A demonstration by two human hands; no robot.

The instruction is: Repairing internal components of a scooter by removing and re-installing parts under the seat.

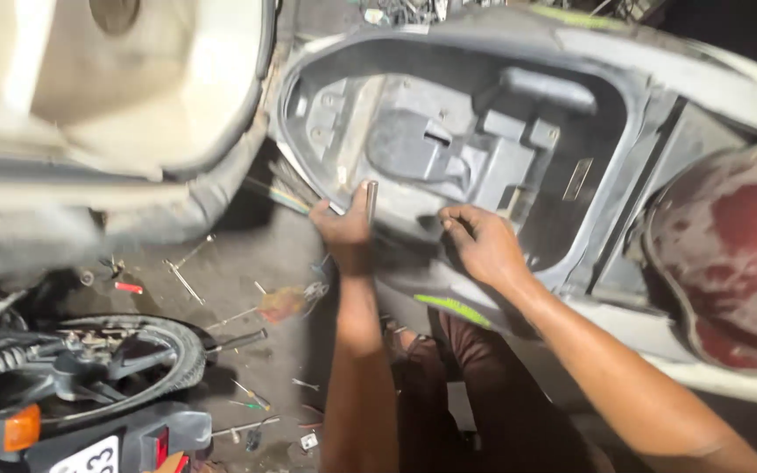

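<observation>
Down in the head view, the left hand (343, 229) is closed around a slim metal tool (371, 198), which stands nearly upright against the near rim of a grey plastic storage tub (449, 52), the open under-seat compartment of a scooter. Just beside it, the right hand (481, 243) rests on the same near rim, fingers curled over the edge and gripping the plastic; it holds nothing else. Both forearms rise from the bottom edge of the view. A bundle of coloured wires (284, 198) runs along the tub's left corner, just left of the left hand. Below the right hand, a body panel carries a green stripe (453, 310). At the right edge sits a dark red seat (729, 263), well apart from both hands. A pale curved scooter panel (116, 88) fills the top left corner. On the concrete floor (247, 254) at lower left lie scattered small hand tools, among them a screwdriver (284, 303) with a translucent orange handle, near a tyre (177, 350) and an orange indicator lamp (21, 427).
</observation>
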